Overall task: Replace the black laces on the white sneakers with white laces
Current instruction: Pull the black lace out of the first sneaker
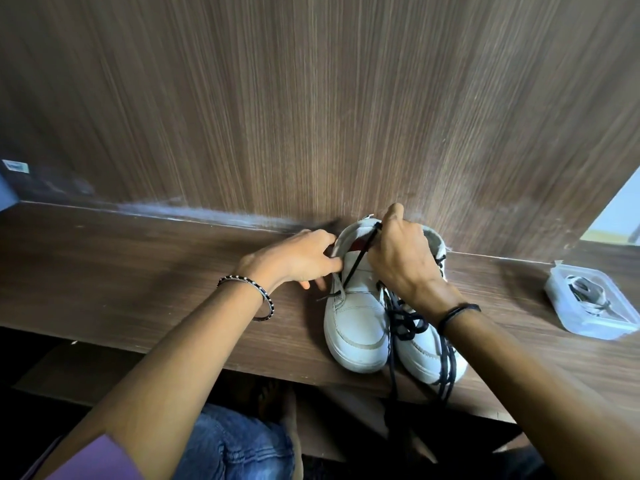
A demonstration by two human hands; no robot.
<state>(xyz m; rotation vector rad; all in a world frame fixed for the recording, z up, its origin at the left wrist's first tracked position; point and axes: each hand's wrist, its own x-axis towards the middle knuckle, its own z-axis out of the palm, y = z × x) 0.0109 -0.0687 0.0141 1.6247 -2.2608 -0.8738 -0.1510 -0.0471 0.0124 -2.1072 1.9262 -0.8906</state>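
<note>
Two white sneakers stand side by side near the front edge of a wooden shelf, toes toward me. My left hand (pixel 304 258) grips the collar of the left sneaker (pixel 356 323). My right hand (pixel 401 258) pinches a taut black lace (pixel 360 258) that runs from the left sneaker's eyelets up to my fingers. A pile of loose black lace (pixel 408 323) lies over the right sneaker (pixel 426 355) and hangs off the shelf's front edge. My right wrist hides much of the right sneaker.
A clear plastic container (pixel 588 327) with white laces (pixel 585 292) inside sits on the shelf (pixel 138 271) at the far right. A wood-grain back panel (pixel 311 116) rises directly behind the sneakers. My knee in jeans shows below the shelf edge.
</note>
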